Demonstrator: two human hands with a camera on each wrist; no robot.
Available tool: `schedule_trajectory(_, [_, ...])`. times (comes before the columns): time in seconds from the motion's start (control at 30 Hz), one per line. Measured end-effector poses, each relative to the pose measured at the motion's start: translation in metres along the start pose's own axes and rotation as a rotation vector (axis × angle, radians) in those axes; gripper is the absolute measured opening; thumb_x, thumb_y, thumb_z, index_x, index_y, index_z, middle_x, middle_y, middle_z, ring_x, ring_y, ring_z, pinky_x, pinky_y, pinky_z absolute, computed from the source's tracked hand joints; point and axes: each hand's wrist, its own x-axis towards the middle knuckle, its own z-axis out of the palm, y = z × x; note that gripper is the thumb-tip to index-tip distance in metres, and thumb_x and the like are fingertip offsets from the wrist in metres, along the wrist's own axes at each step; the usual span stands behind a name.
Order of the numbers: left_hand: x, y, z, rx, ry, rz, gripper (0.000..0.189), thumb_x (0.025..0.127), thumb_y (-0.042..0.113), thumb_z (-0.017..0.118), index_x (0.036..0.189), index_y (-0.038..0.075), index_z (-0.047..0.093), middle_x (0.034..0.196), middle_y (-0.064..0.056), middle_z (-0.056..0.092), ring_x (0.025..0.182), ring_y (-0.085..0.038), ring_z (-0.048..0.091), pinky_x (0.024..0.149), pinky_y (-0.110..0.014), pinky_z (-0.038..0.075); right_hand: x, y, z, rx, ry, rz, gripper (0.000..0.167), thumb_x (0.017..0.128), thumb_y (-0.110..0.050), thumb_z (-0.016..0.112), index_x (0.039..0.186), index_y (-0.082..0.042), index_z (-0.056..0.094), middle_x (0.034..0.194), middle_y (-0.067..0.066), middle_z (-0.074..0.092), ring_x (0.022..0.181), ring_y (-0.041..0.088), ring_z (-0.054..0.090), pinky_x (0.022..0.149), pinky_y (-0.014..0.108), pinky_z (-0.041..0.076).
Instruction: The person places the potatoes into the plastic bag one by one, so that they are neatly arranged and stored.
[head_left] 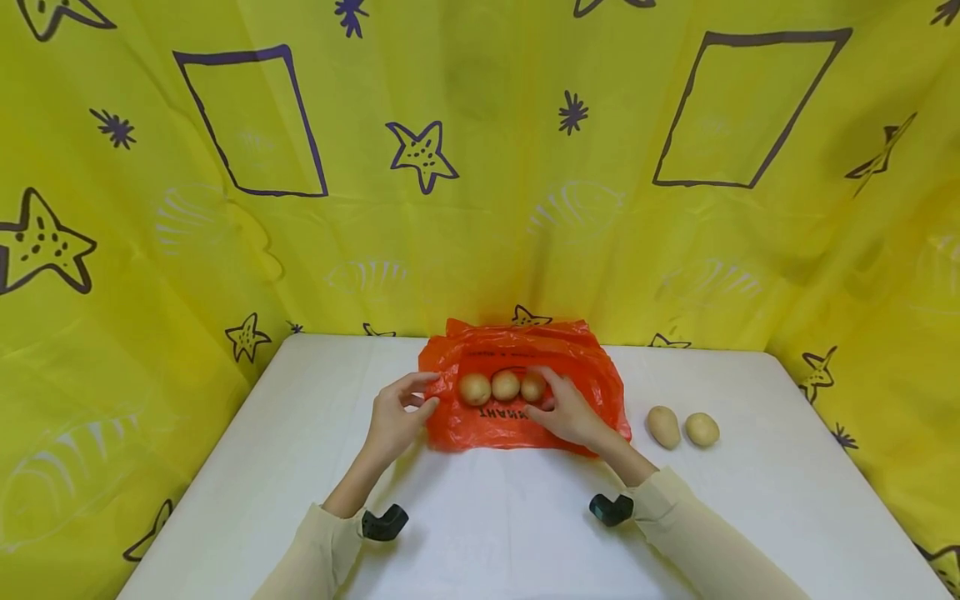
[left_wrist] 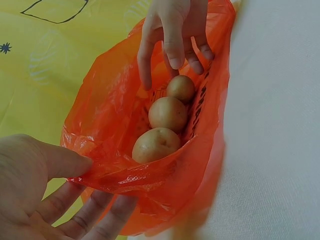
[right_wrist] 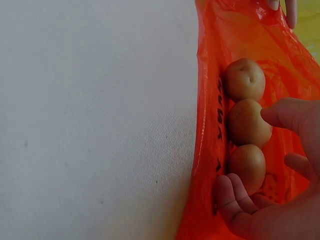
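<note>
A red plastic bag (head_left: 487,429) with dark lettering lies open on its side on the table. Three potatoes sit in a row in it: the left one (head_left: 475,389), the middle one (head_left: 506,385) and the right one (head_left: 532,387). My left hand (left_wrist: 55,190) pinches the bag's left edge, thumb on one side of the film and fingers on the other. Around the right potato, my right hand (head_left: 567,412) has its fingers spread and loosely bent. In the right wrist view its fingertips (right_wrist: 227,187) are close to that potato; whether they touch it I cannot tell.
Two more potatoes, one oblong (head_left: 663,427) and one rounder (head_left: 702,429), lie on the white table (head_left: 750,517) right of the bag. A yellow patterned curtain (head_left: 487,250) hangs behind the table and along both sides. Each wrist wears a small black camera (head_left: 385,522).
</note>
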Motion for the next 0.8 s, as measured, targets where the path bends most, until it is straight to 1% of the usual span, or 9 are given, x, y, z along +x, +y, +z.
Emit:
schedule_trajectory(0.2, [0.001,-0.001,0.0,-0.008,-0.004,0.008,0.033,0.091,-0.002,0.072,0.123,0.009,0.073,0.109,-0.012,0.072,0.084,-0.026,0.065,0.066,-0.022,0.057,-0.005,-0.004,0.001,0.014,0.005,-0.009,0.07,0.093,-0.017,0.076,0.153,-0.015,0.04,0.119,0.021,0.045,0.077,0.019,0.057,0.067,0.028,0.051])
schedule_trajectory(0.37, [0.0,-0.001,0.0,-0.003,-0.005,0.005,0.034,0.092,-0.001,0.072,0.123,0.01,0.073,0.109,-0.011,0.072,0.085,-0.025,0.065,0.067,-0.022,0.057,-0.009,-0.006,-0.001,0.034,0.012,-0.039,0.071,0.092,-0.016,0.077,0.153,-0.013,0.039,0.125,0.023,0.042,0.078,0.021,0.059,0.068,0.029,0.053])
schedule_trajectory(0.5, [0.0,-0.001,0.0,0.001,-0.004,0.003,0.034,0.092,-0.001,0.072,0.123,0.01,0.072,0.11,-0.011,0.072,0.085,-0.025,0.065,0.067,-0.023,0.057,-0.013,-0.007,-0.002,0.042,-0.002,-0.056,0.073,0.092,-0.015,0.077,0.155,-0.013,0.038,0.127,0.025,0.041,0.077,0.022,0.058,0.066,0.027,0.051])
schedule_trajectory(0.6, [0.0,0.0,0.0,0.004,-0.006,0.002,0.034,0.092,-0.001,0.072,0.124,0.01,0.072,0.11,-0.011,0.072,0.085,-0.025,0.065,0.068,-0.023,0.057,-0.017,-0.009,-0.002,0.055,-0.019,-0.06,0.074,0.093,-0.014,0.077,0.156,-0.013,0.037,0.13,0.026,0.041,0.079,0.023,0.059,0.065,0.026,0.052])
schedule_trajectory(0.7, [0.0,0.0,0.0,0.006,-0.008,0.003,0.034,0.092,-0.001,0.073,0.123,0.01,0.072,0.11,-0.011,0.072,0.085,-0.025,0.065,0.068,-0.023,0.057,-0.021,-0.011,-0.002,0.049,-0.025,-0.072,0.074,0.093,-0.014,0.077,0.156,-0.013,0.037,0.136,0.027,0.04,0.083,0.023,0.059,0.068,0.026,0.053])
schedule_trajectory(0.8, [0.0,0.0,-0.001,0.008,-0.01,0.006,0.034,0.092,-0.001,0.073,0.123,0.01,0.072,0.11,-0.011,0.072,0.084,-0.025,0.065,0.067,-0.022,0.057,-0.024,-0.013,-0.002,0.027,-0.028,-0.083,0.074,0.093,-0.015,0.076,0.156,-0.014,0.037,0.137,0.025,0.042,0.085,0.023,0.057,0.071,0.029,0.052])
